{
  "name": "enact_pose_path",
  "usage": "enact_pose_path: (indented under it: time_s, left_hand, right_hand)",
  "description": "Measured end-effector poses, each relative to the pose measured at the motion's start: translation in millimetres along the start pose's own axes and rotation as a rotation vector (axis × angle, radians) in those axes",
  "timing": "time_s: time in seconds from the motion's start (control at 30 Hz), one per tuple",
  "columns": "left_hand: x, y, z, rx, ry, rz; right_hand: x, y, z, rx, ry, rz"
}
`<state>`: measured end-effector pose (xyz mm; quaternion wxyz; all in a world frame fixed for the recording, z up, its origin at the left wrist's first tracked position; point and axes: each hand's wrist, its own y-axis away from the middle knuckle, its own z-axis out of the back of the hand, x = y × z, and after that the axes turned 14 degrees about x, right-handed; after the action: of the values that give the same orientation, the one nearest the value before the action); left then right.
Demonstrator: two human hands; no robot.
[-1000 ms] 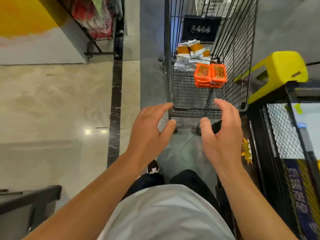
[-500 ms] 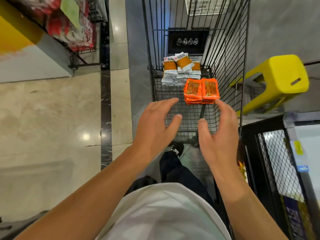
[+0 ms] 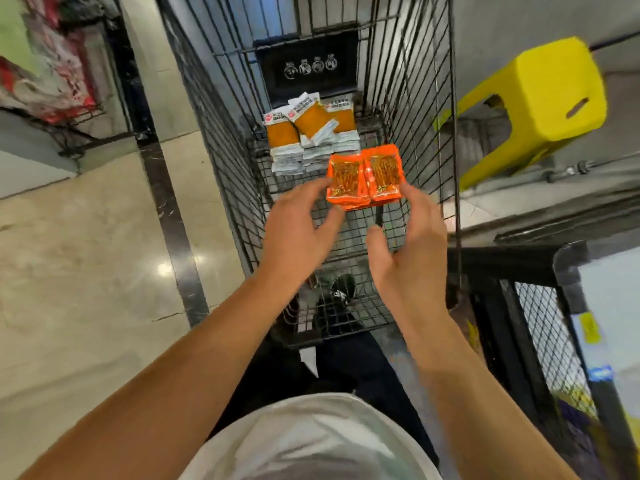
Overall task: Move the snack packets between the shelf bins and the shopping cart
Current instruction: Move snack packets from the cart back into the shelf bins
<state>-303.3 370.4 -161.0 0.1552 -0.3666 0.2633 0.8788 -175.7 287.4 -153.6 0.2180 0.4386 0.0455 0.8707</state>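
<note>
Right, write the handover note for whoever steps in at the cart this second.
Left hand: open, fingertips at the left edge of the orange packet stack.
Right hand: open, fingertips at its right edge; no grip yet.
Both the orange stack and the white-and-amber packets sit inside the shopping cart.
Done: nothing lifted.
Left: close on the orange stack, probably carry it to a shelf bin.

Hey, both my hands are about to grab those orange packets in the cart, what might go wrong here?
1. The orange packets lie in two side-by-side stacks. With the left hand and right hand only at the outer edges, the stacks may split or lower packets slip out.
2. The white and orange packets sit right behind; lifting could knock that pile.
3. The cart has wire sides close by, so a knuckle or packet might catch.
</note>
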Motion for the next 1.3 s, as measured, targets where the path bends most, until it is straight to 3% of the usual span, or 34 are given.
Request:
enact_pose_path:
  time_s: [0.3,0.57,0.83,0.97,1.07,1.3]
  left_hand:
    - [69.4,-124.5,-31.1,0.253,-0.058,0.099]
    - [127.2,-212.5,-85.9,0.358,-0.018,0.281]
    - [175.0,-248.7,-142.5,0.287,0.152,0.457]
    - [184.8,-250.1,-157.0,0.214,0.286,0.477]
    - [181.4,-246.3,-159.5,0.207,0.389,0.514]
    - [175.8,-237.4,-155.8,0.242,0.435,0.487]
  right_hand:
    - [-61.5,-80.8,-37.7,0.027,0.116,-0.293]
    - [-136.8,-163.4,-75.9,0.14,0.207,-0.392]
    - [-193.5,-225.2,-109.2,0.224,0.337,-0.467]
    - [-200.6,-229.9,-125.5,0.034,0.303,-0.423]
    - [-202.5,-233.7,-126.3,-0.013,0.309,-0.44]
    - [-199.3,-233.7,-123.5,0.16,0.412,-0.639]
